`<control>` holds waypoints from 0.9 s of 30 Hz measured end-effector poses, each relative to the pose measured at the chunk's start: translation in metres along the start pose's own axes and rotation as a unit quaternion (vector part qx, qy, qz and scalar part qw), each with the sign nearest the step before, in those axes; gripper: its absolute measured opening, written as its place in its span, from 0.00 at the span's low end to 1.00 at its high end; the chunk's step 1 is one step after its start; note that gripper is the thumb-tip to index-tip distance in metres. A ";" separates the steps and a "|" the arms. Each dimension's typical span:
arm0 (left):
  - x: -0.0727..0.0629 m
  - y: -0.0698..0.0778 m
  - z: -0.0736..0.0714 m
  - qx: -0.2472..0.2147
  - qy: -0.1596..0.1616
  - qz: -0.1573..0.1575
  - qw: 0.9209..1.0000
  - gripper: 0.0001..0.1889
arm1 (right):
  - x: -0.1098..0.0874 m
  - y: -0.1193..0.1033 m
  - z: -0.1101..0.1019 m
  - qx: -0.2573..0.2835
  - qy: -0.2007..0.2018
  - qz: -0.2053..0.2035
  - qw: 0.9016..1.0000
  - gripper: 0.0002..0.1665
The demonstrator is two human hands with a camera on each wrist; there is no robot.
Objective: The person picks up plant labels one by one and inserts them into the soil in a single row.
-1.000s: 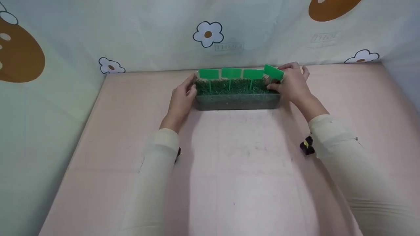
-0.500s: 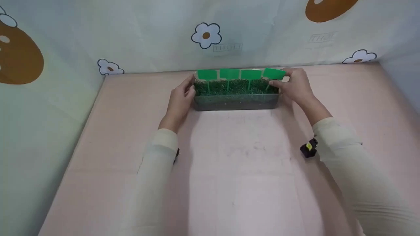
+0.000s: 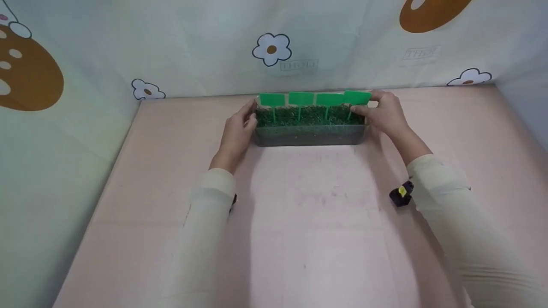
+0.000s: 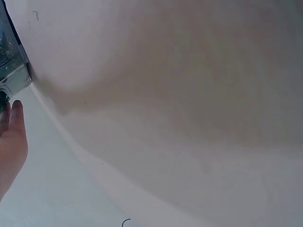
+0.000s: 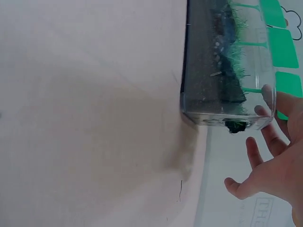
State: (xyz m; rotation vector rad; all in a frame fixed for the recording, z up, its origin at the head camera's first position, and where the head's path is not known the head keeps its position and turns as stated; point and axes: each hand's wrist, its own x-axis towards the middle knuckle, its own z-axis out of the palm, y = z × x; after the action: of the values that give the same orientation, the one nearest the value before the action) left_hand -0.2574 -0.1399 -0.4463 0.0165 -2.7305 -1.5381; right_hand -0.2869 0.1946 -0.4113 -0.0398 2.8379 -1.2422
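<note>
A long clear plastic box (image 3: pixel 309 135) holds dark soil and green grass (image 3: pixel 310 114) near the table's back edge. Several flat green plant labels on thin stems, such as the leftmost label (image 3: pixel 272 99), stand in a row in the grass. My right hand (image 3: pixel 385 112) pinches the rightmost label (image 3: pixel 358 97), thumb at its stem, other fingers partly hidden behind it. In the right wrist view the remaining fingers (image 5: pixel 253 150) spread beside the box's end. My left hand (image 3: pixel 236 130) rests its fairly straight fingers against the box's left end; their exact contact is partly hidden.
The pale pink table (image 3: pixel 299 222) extends in front of the box and to both sides. Behind it rises a light cloth wall (image 3: pixel 205 51) printed with flowers and brown shapes. A small dark wrist device (image 3: pixel 401 194) hangs at my right sleeve.
The rightmost label has gone from tilted to nearly level, its stem now showing in the grass. My right hand has shifted slightly lower. The left hand has stayed at the box's end.
</note>
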 end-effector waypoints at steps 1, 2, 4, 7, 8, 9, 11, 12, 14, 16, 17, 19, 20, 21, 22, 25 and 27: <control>0.000 0.000 0.000 0.000 0.000 0.000 1.000 0.27 | 0.000 0.000 0.000 0.001 -0.001 0.000 1.000 0.23; 0.001 0.000 0.000 0.001 -0.001 0.001 1.000 0.27 | 0.000 0.000 -0.001 0.002 -0.001 -0.001 1.000 0.23; 0.001 0.000 0.000 0.001 -0.002 0.000 1.000 0.27 | 0.001 -0.001 0.000 0.007 -0.004 -0.004 1.000 0.24; 0.000 -0.002 0.000 0.003 -0.004 -0.001 1.000 0.27 | 0.001 0.000 0.000 0.008 -0.011 -0.010 1.000 0.24; 0.000 -0.002 0.000 0.003 -0.006 -0.001 1.000 0.27 | 0.001 0.000 -0.001 0.009 -0.011 -0.011 1.000 0.25; 0.000 -0.002 0.001 0.003 -0.007 -0.001 1.000 0.27 | 0.000 0.001 -0.001 0.012 -0.012 -0.011 1.000 0.25; 0.001 -0.002 0.001 0.003 -0.010 0.000 1.000 0.27 | 0.000 0.001 -0.003 0.014 -0.011 -0.013 1.000 0.26; 0.002 -0.001 0.000 0.003 -0.012 -0.001 1.000 0.27 | 0.000 0.001 -0.004 0.018 -0.009 -0.012 1.000 0.26; 0.004 -0.001 0.000 0.004 -0.016 0.000 1.000 0.27 | -0.001 0.001 -0.006 0.024 -0.002 -0.014 1.000 0.26; 0.007 -0.001 0.000 0.004 -0.019 0.003 1.000 0.27 | -0.002 0.002 -0.007 0.029 0.006 -0.017 0.999 0.26; 0.008 -0.001 -0.001 0.004 -0.019 0.004 1.000 0.27 | -0.002 0.002 -0.008 0.031 0.010 -0.019 0.999 0.27; 0.009 -0.002 -0.001 0.002 -0.018 0.009 1.000 0.27 | -0.005 0.003 -0.009 0.036 0.014 -0.024 0.999 0.27; 0.009 -0.004 -0.001 0.001 -0.018 0.008 1.000 0.27 | -0.006 0.004 -0.008 0.038 0.014 -0.027 0.999 0.28; 0.009 -0.005 -0.001 0.001 -0.017 0.006 1.000 0.27 | -0.008 0.005 -0.008 0.040 0.012 -0.029 0.999 0.29; 0.008 -0.007 -0.001 0.000 -0.017 0.003 1.000 0.27 | -0.010 0.006 -0.008 0.044 0.008 -0.031 0.998 0.30; 0.005 -0.011 -0.001 0.003 -0.019 -0.003 1.000 0.27 | -0.016 0.010 -0.011 0.058 0.000 -0.042 0.997 0.34; 0.003 -0.012 0.001 0.005 -0.021 -0.004 1.000 0.28 | -0.018 0.012 -0.014 0.067 -0.001 -0.050 0.997 0.38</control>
State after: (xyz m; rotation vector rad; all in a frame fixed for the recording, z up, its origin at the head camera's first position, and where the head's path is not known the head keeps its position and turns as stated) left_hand -0.2608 -0.1455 -0.4575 -0.0047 -2.7731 -1.5446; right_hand -0.2695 0.2136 -0.4097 -0.1803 2.7739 -1.4476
